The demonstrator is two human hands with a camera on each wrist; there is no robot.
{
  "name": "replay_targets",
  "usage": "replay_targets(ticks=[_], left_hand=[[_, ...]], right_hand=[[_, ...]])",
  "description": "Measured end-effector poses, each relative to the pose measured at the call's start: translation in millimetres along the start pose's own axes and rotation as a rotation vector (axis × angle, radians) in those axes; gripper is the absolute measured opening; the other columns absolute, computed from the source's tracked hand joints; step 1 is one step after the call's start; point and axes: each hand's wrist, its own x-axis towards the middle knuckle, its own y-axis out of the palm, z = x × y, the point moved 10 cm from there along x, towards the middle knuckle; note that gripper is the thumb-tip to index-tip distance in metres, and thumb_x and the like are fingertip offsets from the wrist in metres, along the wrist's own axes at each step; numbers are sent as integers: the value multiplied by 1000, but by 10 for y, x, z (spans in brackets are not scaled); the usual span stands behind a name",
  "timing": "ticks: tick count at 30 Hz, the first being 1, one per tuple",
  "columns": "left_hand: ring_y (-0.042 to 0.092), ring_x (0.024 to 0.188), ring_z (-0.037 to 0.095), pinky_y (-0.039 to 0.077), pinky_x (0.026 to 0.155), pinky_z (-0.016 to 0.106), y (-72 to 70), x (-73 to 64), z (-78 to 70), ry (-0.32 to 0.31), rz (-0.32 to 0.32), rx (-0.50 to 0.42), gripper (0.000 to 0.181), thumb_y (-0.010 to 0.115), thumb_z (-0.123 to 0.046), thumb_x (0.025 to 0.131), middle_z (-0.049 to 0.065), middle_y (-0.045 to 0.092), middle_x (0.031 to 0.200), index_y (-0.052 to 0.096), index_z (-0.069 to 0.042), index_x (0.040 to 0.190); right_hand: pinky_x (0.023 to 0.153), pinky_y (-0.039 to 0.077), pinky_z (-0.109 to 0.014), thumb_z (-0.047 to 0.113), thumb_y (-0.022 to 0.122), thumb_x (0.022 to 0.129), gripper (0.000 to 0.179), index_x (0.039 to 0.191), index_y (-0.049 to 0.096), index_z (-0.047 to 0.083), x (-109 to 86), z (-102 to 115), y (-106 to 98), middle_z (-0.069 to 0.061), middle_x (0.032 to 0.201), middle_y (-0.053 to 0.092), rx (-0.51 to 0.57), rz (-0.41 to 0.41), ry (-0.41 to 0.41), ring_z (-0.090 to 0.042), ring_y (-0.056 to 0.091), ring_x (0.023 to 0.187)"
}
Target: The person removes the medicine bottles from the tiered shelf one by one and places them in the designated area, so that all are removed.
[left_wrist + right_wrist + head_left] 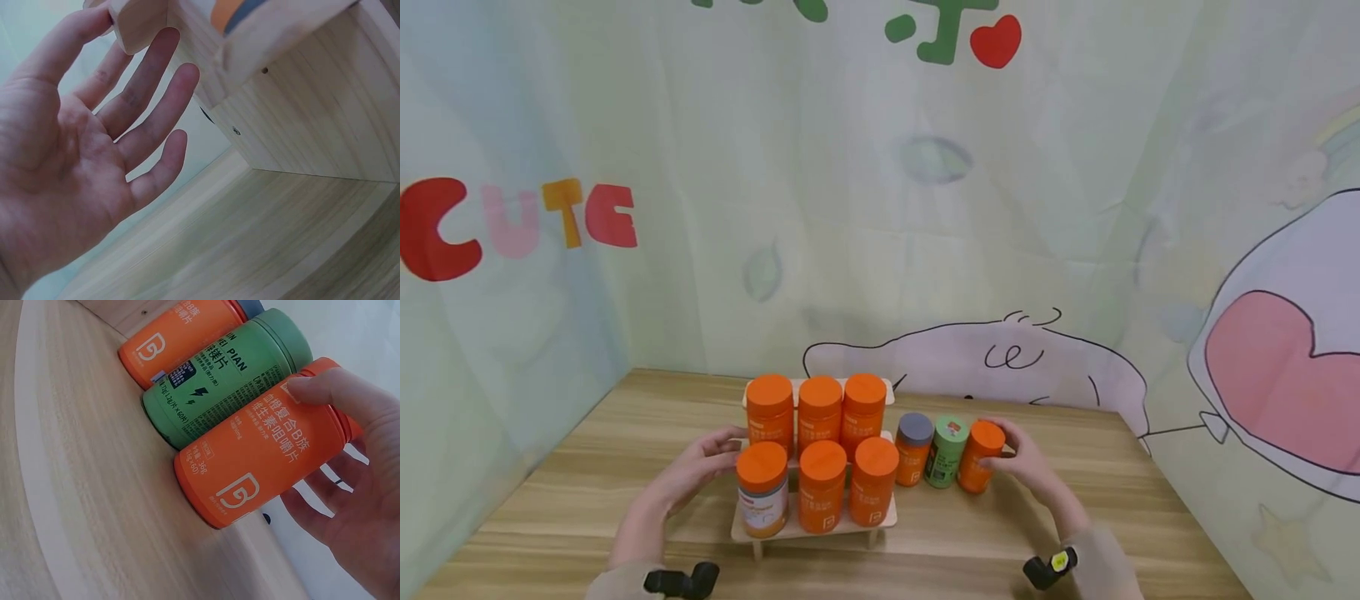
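A small wooden tiered rack (850,528) carries several orange-capped bottles. At its left side, my left hand (702,467) pinches the edge of a tier between thumb and index finger; the other fingers (140,103) spread loosely beside the wood. To the right of the rack, my right hand (1024,462) grips an orange bottle (250,450) near its cap, thumb on the near side and fingers behind. That bottle stands against a green bottle (215,378). Beyond the green one is an orange bottle with a grey cap (914,450), close to the rack.
The wood-grain table (595,450) reaches back to a printed curtain (865,208) with cartoon drawings. On the rack's front tier, a bottle with a white label (763,504) stands at the left end. Black wrist cameras (681,579) sit on both forearms.
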Motion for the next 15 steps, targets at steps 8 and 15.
replay_targets(ticks=[8, 15], left_hand=[[61, 102, 1, 49, 89, 18, 18, 19, -18, 20, 10, -8, 26, 49, -12, 100, -14, 63, 110, 56, -19, 124], [61, 101, 1, 48, 89, 18, 24, -2, -10, 15, 16, -20, 29, 48, -12, 100, -16, 64, 109, 58, -35, 115]], right_hand=[[100, 43, -40, 8, 73, 82, 67, 140, 43, -3, -23, -42, -26, -25, 138, 51, 4, -35, 18, -7, 52, 115], [100, 42, -27, 9, 66, 90, 56, 139, 43, -2, 16, 144, -64, -27, 139, 50, 23, -91, -38, -2, 51, 116]])
